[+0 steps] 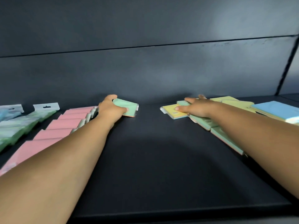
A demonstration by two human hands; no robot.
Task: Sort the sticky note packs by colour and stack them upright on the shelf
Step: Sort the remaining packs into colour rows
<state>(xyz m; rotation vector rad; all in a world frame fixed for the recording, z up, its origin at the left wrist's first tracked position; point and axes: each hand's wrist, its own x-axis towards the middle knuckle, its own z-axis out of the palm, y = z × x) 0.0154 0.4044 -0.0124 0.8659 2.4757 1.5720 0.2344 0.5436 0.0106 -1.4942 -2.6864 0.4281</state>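
My left hand (110, 107) grips a green sticky note pack (127, 106) far back on the dark shelf (153, 159), just right of a row of pink packs (64, 125). My right hand (197, 106) lies with straight fingers on a yellow pack (169, 109) and a green pack (182, 102) beside it. More green packs (203, 122) run toward me under my right forearm. A row of green packs with hang tabs (27, 123) lies at the far left.
Yellow packs (233, 101) and a blue pack (276, 109) sit at the far right. Pale blue packs (6, 113) show at the left edge. The shelf's dark back wall (145, 70) rises right behind the hands. The shelf's front edge (161, 214) is near me.
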